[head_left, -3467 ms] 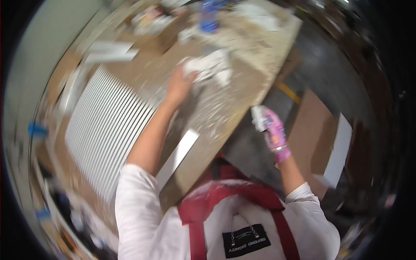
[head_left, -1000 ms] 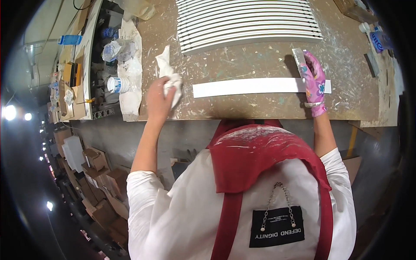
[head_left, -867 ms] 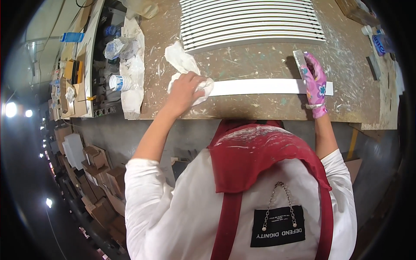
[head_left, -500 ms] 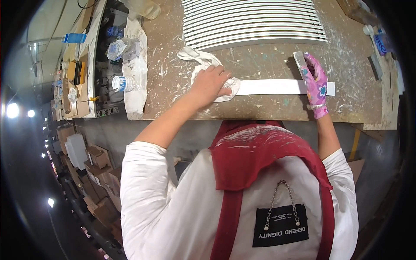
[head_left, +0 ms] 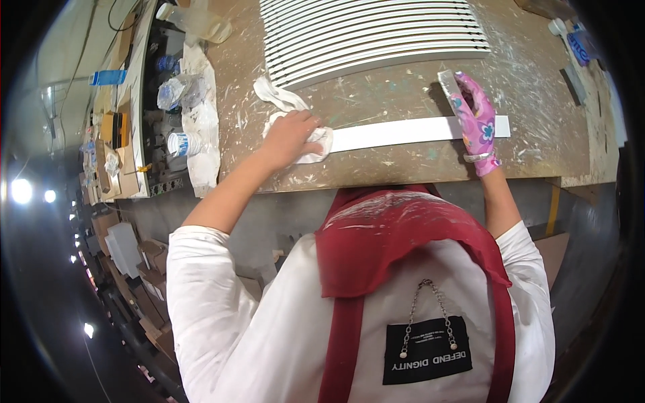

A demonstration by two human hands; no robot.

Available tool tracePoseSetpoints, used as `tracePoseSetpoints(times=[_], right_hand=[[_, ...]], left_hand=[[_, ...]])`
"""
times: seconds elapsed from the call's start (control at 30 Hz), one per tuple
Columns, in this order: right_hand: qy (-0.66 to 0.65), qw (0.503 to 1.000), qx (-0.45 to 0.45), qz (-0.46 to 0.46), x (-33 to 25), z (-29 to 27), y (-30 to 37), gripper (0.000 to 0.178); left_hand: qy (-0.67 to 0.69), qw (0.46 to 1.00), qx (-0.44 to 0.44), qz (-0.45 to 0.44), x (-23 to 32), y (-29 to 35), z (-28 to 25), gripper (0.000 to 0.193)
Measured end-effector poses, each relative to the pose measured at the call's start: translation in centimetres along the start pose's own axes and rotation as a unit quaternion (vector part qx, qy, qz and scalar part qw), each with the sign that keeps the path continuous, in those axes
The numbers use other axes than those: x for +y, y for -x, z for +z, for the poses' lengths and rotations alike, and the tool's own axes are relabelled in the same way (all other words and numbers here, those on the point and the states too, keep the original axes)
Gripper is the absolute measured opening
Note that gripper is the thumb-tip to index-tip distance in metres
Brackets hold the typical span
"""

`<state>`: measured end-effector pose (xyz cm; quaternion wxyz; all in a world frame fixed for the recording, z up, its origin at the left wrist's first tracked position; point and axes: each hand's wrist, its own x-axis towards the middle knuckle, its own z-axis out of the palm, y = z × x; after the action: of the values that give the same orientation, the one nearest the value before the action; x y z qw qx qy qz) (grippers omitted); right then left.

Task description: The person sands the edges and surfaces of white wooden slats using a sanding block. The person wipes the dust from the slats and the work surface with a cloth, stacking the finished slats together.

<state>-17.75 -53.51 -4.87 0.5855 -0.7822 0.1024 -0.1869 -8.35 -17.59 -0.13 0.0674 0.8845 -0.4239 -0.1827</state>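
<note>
Gripping cloth in left hand, pale piece in right hand; hold light-looking, stiff-looking white strip by edges.

So a plain white strip, long and narrow, is laid flat on the scuffed bench, pretty much side to side. Its left end is covered by a crumpled white cloth, which is bunched under the bare left hand, with a twisted tail flopped out past the fingers. Near the other end, a flat grey-white piece is gripped in the gloved right hand, kinda tilted. The strip's right tip is left poking out past the glove.
</note>
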Motion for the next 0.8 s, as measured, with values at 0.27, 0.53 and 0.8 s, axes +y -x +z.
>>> tracePoseSetpoints(times=[0.27, 0.53, 0.8], right_hand=[[-0.180, 0.977, 0.060, 0.102, 0.9, -0.9, -0.9, 0.036], [0.167, 0.937, -0.212, -0.223, -4.4, 1.6, 1.7, 0.041], [0.116, 0.919, -0.253, -0.280, -1.9, 8.4, 3.3, 0.047]], left_hand=[[0.030, 0.999, 0.032, -0.017, 5.5, -4.8, -2.4, 0.046], [0.188, 0.977, 0.090, -0.055, 4.9, -8.4, -12.3, 0.043], [0.101, 0.924, 0.011, 0.370, 16.3, -22.7, -0.7, 0.065]])
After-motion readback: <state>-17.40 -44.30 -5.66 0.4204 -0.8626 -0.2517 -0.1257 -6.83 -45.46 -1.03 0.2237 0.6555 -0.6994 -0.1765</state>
